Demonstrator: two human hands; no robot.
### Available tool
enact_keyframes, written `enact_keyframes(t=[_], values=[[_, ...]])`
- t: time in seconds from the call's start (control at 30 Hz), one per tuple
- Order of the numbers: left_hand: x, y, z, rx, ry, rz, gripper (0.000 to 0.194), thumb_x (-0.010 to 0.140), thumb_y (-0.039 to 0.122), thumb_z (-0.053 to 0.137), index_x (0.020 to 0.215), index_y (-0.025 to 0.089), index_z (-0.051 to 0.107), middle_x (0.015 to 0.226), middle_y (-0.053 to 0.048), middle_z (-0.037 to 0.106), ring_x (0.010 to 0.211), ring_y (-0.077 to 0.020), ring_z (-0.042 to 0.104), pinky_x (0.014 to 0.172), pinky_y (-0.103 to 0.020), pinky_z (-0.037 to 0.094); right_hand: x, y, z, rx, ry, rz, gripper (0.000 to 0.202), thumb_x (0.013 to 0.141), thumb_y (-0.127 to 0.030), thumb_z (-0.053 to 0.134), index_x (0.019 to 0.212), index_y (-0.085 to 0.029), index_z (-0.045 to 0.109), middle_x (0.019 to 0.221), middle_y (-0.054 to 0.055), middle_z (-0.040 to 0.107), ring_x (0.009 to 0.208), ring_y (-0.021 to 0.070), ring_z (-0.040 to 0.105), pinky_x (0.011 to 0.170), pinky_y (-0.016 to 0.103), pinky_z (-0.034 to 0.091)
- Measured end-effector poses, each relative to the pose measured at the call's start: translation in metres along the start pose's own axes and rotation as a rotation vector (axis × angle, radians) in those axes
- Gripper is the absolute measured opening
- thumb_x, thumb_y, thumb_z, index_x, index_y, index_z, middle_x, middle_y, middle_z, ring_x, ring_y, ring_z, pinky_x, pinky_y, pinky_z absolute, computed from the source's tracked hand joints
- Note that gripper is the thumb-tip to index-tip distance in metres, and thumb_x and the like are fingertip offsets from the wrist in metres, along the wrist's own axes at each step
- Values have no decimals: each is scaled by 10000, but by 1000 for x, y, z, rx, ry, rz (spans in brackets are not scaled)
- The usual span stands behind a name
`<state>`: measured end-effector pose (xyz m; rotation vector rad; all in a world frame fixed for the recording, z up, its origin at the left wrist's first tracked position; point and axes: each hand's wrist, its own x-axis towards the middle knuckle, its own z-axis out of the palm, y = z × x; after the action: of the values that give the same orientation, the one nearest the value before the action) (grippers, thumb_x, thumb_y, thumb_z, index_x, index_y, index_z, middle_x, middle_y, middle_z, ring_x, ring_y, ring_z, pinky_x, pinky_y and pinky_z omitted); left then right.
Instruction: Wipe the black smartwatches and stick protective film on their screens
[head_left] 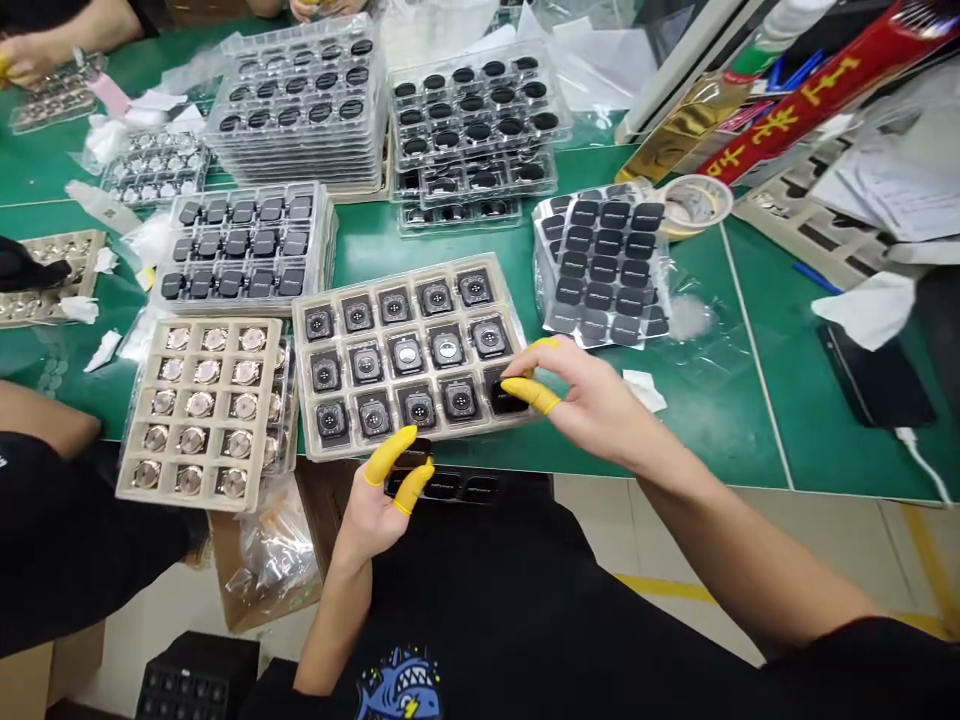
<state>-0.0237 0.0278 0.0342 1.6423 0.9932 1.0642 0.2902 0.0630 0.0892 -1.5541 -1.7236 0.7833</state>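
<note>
A beige compartment tray (352, 345) in front of me holds rows of dark square smartwatch cases, most with their round sensor backs up. My right hand (577, 395), with yellow finger cots on thumb and forefinger, pinches a black square sticker (508, 400) over the tray's front right compartment. Whether the sticker touches the watch there I cannot tell. Below the tray's front edge, my left hand (382, 500), in yellow finger cots too, is closed on a sheet of black stickers (444, 487); its fingers partly hide it.
More sticker sheets (604, 265) lie to the right near a tape roll (697, 205). A tray of round watches (199, 410) sits at the left. Stacked clear trays (296, 100) stand behind. A phone (874, 375) lies far right. Co-workers' arms show at the left.
</note>
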Motion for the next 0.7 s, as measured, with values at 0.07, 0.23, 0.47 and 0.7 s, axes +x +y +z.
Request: enact_keyframes(t=[0.07,0.23,0.47,0.7], values=[[-3,-4,-3,15,6,-23,411,1074,362,841,1461,235,783,1211,-76,927,997,-215,921,1005,-361,779,-2,8,2,-64,-44,-23,230,1156,-430,625,1007,-302,744,1015,78,780,1047,329,672,948,519,547],[-8,-12,-6,21,14,-5,365,1062,332,855,1418,256,830,1193,-74,931,1084,-231,916,1106,-390,749,2,15,11,-172,9,-94,213,1142,-326,591,999,-297,747,1009,91,759,1103,341,668,977,555,556],[-5,12,-3,37,-32,-35,370,1117,454,757,1410,248,852,1089,-106,906,908,-218,849,880,-346,743,7,35,18,-280,148,-200,174,1086,-432,686,1056,-337,829,1145,210,749,1112,488,707,974,721,545],[-6,8,-4,241,-147,-117,268,1088,408,775,1256,281,940,928,-85,812,724,-183,693,783,-346,670,56,81,13,-513,93,-217,272,1032,-577,670,1123,-401,856,1352,287,772,1333,601,670,739,701,525]])
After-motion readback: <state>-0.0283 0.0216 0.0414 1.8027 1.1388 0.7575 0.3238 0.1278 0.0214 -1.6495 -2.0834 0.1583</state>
